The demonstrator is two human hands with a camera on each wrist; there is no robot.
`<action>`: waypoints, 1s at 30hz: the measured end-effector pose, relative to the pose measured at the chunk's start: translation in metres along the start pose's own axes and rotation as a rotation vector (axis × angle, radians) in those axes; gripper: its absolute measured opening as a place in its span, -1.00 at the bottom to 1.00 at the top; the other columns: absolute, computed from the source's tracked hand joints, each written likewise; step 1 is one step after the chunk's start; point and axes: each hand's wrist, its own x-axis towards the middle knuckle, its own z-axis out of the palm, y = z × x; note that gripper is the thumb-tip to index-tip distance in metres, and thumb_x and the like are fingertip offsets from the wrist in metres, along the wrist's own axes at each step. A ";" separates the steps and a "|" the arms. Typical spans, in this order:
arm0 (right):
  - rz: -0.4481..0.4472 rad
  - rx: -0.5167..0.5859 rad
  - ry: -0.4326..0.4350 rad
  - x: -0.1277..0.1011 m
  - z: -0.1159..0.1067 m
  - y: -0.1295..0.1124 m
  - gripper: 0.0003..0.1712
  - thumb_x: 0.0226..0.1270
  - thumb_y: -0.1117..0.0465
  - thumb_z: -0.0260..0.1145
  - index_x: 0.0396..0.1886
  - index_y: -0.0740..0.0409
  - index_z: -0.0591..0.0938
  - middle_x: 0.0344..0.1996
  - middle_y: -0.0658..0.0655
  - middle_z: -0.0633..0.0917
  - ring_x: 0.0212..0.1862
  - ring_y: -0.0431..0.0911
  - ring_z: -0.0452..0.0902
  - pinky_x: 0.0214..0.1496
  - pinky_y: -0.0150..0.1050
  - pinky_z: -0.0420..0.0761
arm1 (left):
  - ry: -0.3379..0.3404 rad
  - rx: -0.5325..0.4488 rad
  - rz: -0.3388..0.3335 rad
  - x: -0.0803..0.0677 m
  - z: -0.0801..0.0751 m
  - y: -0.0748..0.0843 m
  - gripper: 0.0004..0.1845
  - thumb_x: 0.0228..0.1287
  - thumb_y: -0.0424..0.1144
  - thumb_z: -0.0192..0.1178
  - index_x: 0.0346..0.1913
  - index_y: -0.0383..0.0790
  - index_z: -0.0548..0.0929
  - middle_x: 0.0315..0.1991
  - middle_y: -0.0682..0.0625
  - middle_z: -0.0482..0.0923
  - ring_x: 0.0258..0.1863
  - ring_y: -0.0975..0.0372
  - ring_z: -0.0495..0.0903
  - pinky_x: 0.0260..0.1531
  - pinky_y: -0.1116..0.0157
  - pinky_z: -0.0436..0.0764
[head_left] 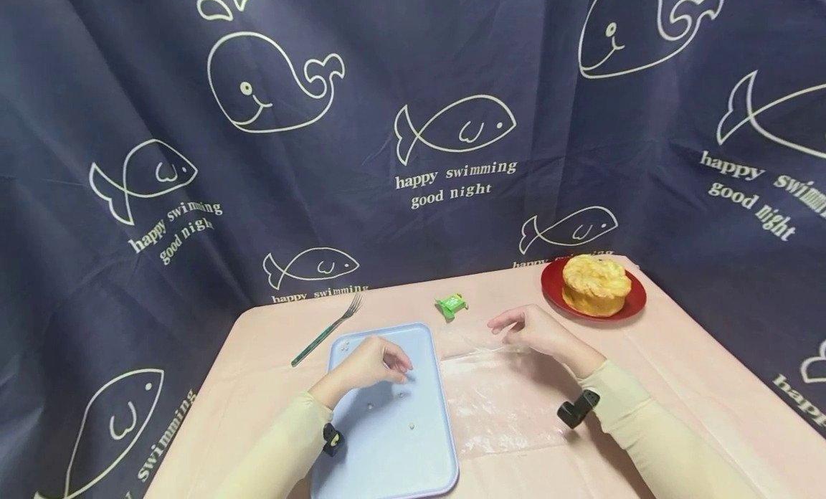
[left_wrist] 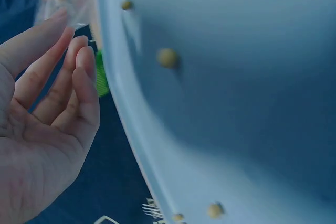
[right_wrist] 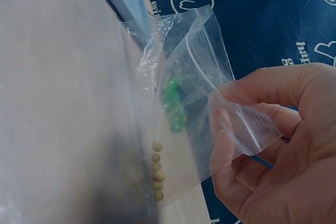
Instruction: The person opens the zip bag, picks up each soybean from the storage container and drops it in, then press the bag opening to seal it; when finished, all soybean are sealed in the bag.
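The right hand (right_wrist: 273,145) pinches the mouth of a clear bag (right_wrist: 178,129) holding beans (right_wrist: 157,171) on the tabletop (head_left: 677,355), right of the tray (head_left: 387,442), over which the left hand (head_left: 371,363) hangs loosely curled and empty.

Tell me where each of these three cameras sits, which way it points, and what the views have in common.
Head: worn on the head, looking forward and down at the pink table; both hands and cream sleeves show.
Left wrist: at the left hand, looking along the pale blue plastic tray with small tan beads.
Right wrist: at the right hand, which pinches the clear zip bag.
Shared: head and left wrist views both show the tray; head and right wrist views, the bag.
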 end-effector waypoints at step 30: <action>0.069 0.078 0.003 -0.002 0.000 -0.002 -0.52 0.06 0.55 0.25 0.06 0.48 0.66 -0.11 0.39 0.73 -0.53 -0.05 0.52 -0.58 -0.32 0.46 | -0.080 0.143 -0.026 0.002 0.013 -0.014 -0.84 0.05 -0.46 0.49 -0.49 -0.14 0.77 -0.56 0.22 0.67 -0.52 0.39 0.61 -0.40 0.40 0.62</action>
